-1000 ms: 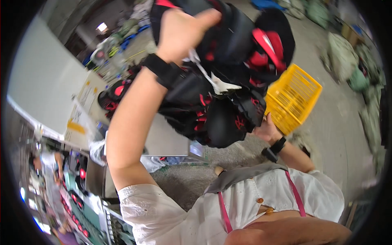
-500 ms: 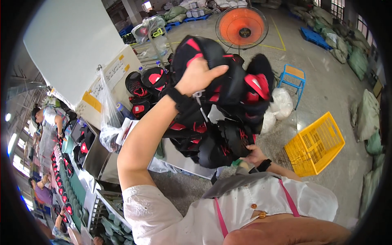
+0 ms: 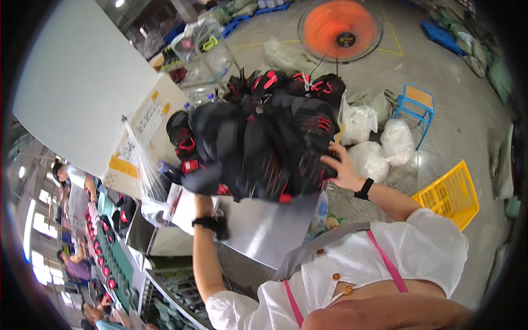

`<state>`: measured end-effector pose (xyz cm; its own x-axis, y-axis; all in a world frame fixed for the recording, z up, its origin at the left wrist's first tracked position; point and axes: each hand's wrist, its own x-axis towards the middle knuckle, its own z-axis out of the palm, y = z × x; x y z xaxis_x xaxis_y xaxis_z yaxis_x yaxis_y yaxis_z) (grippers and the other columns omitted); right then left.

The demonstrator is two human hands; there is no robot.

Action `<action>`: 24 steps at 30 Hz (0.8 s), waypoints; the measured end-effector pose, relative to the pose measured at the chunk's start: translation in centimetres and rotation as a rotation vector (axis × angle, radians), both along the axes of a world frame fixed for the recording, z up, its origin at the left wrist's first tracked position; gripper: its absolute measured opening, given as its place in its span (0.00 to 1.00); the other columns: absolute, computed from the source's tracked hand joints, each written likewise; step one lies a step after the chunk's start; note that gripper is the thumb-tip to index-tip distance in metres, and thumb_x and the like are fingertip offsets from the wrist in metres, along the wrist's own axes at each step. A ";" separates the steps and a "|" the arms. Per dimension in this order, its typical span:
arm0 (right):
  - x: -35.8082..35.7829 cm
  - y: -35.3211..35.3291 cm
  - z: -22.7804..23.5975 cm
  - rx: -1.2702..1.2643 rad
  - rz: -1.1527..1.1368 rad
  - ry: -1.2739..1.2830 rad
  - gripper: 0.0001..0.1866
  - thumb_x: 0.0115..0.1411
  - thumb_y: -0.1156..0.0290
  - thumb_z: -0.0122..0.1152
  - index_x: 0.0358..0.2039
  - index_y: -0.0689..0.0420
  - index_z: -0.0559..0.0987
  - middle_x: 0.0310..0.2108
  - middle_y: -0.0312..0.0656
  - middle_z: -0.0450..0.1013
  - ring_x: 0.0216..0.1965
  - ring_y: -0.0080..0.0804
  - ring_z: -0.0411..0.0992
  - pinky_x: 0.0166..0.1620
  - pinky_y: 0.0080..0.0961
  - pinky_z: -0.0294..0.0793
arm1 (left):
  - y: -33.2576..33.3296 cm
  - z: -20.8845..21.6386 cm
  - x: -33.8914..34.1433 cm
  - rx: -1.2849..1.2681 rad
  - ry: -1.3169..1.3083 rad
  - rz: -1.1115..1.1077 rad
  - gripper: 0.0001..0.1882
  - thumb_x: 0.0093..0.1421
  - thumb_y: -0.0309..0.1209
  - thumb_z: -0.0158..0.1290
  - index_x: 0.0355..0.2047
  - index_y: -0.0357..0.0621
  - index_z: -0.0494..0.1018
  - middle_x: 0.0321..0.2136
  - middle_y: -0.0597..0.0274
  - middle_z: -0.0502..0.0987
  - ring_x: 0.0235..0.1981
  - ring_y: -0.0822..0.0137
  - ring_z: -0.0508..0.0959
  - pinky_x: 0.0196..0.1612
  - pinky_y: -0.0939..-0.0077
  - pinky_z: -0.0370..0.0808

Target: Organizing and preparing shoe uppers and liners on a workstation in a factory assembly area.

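Note:
A big heap of black shoe uppers (image 3: 247, 143) with red-pink linings and laces lies on a metal table (image 3: 264, 223) in front of me; several are smeared by motion. At the heap's near left edge is my left hand (image 3: 203, 204), blurred, its fingers hidden by a dark upper. My right hand (image 3: 345, 169) is open, its fingers spread against the upper with red laces (image 3: 319, 124) at the heap's right end. Each wrist wears a black band.
A clear plastic bag (image 3: 151, 192) hangs at the left by a white panel (image 3: 82, 71). Stuffed white bags (image 3: 397, 142), a blue-framed stool (image 3: 416, 102) and a yellow crate (image 3: 452, 195) stand right. An orange fan (image 3: 340, 30) is beyond. Co-workers (image 3: 77, 179) sit along a conveyor (image 3: 124, 275) at left.
My left hand has come down from the raised uppers to the heap's near left edge. The uppers now lie lower and flatter. My right hand has moved up along the right side.

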<state>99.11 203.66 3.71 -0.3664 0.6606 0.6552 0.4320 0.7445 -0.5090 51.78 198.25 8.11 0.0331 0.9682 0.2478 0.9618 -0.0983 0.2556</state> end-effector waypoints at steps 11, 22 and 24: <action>-1.4 1.9 -3.3 -0.094 0.339 -0.504 0.39 0.29 0.82 0.60 0.47 0.40 0.69 0.57 0.46 0.46 0.60 0.54 0.42 0.57 0.42 0.58 | -4.8 0.4 13.9 0.308 -0.510 0.272 0.14 0.48 0.29 0.56 0.32 0.36 0.66 0.39 0.52 0.71 0.36 0.56 0.73 0.36 0.70 0.70; 10.4 5.0 -8.6 -0.917 -0.417 0.177 0.21 0.51 0.64 0.53 0.43 0.64 0.69 0.28 0.43 0.72 0.31 0.28 0.73 0.31 0.26 0.73 | -2.1 -0.9 20.1 -0.107 0.055 0.177 0.29 0.41 0.43 0.61 0.33 0.37 0.60 0.46 0.41 0.61 0.24 0.49 0.76 0.25 0.65 0.75; 12.7 1.6 -7.3 -1.379 -0.251 -0.078 0.17 0.50 0.65 0.54 0.37 0.65 0.72 0.26 0.45 0.72 0.26 0.30 0.73 0.25 0.24 0.72 | -5.3 -2.9 19.4 -0.044 -0.030 0.227 0.29 0.41 0.42 0.62 0.34 0.37 0.60 0.52 0.38 0.56 0.25 0.48 0.76 0.25 0.64 0.75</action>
